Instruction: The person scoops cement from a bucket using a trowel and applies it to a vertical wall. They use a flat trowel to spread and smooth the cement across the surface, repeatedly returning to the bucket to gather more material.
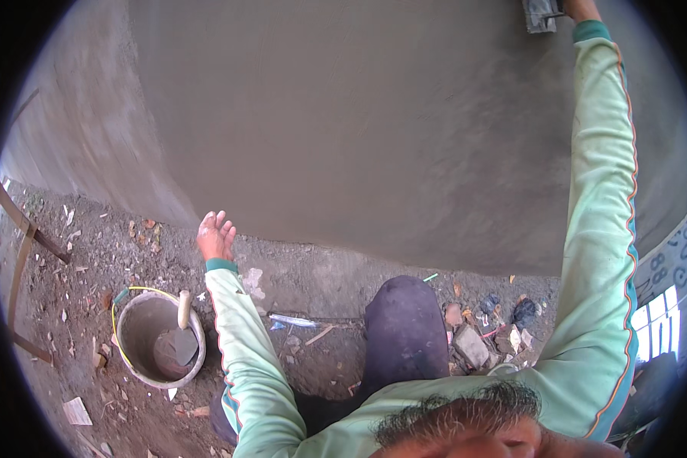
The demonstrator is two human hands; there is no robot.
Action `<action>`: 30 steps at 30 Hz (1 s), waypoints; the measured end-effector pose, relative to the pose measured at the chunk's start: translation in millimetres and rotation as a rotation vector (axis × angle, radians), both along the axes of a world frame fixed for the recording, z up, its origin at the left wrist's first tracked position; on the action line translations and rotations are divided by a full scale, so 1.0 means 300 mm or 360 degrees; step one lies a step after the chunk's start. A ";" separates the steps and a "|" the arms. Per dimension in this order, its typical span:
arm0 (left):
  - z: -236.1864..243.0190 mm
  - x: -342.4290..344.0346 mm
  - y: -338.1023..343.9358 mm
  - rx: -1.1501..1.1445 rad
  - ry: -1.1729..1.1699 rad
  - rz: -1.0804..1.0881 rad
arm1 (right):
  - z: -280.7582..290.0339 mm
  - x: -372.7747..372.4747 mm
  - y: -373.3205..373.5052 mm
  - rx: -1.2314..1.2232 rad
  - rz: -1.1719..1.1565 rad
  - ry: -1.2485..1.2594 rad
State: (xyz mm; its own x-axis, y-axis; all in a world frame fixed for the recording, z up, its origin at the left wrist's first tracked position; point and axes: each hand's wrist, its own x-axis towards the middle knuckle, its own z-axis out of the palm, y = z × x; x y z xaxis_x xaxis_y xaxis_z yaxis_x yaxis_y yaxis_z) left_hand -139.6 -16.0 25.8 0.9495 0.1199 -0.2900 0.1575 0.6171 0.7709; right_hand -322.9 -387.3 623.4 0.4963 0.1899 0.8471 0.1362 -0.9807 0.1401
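My right arm reaches up to the top right, where my right hand (582,9), cut off by the picture's edge, is closed on the handle of a grey plastering trowel (540,18). Its flat face lies against the wall (343,130), which is coated in smooth grey-brown plaster. Low on the left, my left hand (217,236) hangs near the foot of the wall, fingers loosely apart, holding nothing. Below it stands a bucket (130,324) with some mortar (168,359) in the bottom. A pointing trowel with a pale handle (184,309) leans inside, blade down.
My knee (406,328) is bent close to the wall. Broken stones (472,347) and rubble lie to its right, and a clear plastic strip (293,321) to its left. Wooden strips (23,263) stand at the far left. A lettered sheet (664,263) is at the right.
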 end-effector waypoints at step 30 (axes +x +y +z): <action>0.012 -0.007 0.032 0.0093 -0.0047 0.0009 | -1.188 -0.354 -0.204 0.1494 0.0484 0.0933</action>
